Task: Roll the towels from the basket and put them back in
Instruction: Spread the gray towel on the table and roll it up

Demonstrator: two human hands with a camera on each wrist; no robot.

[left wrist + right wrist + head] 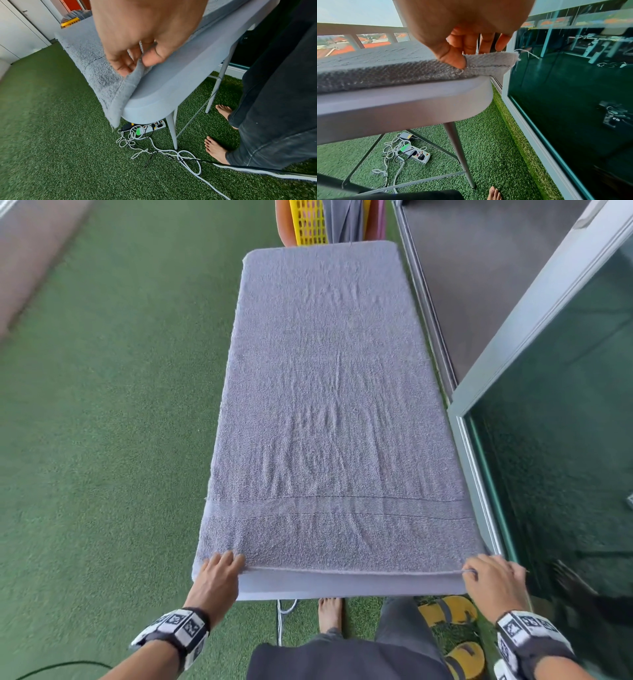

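Currently, step in hand: starting the roll of one grey towel (329, 392), judged from both near corners being taken up at the near edge.
Towel position: spread flat along the desk (342, 585), running away from the hands; its near hem lies just beyond the desk's near edge, its left side hangs over the desk side.
Left hand (219, 571): pinches the near left corner, thumb under and fingers (123, 66) on top, as the left wrist view shows.
Right hand (493, 577): pinches the near right corner, thumb (453, 59) against the hem, fingers behind it.
Basket (308, 222): yellow, slatted, at the far end of the desk, well apart from both hands; grey cloth hangs in it or over it, which one cannot be told.
Advice, first turn: fold the hem over tightly and evenly; both hands should advance level, or the roll will cone.
Advice, tension: keep the cloth taut between the hands; the creases ahead of them could be smoothed first.
Risk: the overhanging left side may drag the roll askew.
Count, towels on desk: one.
Count, baskets: one.
Count, hands engaged: two.
Count, rolled towels visible: none.
Count, yellow sandals (448, 609) near the right hand: two.
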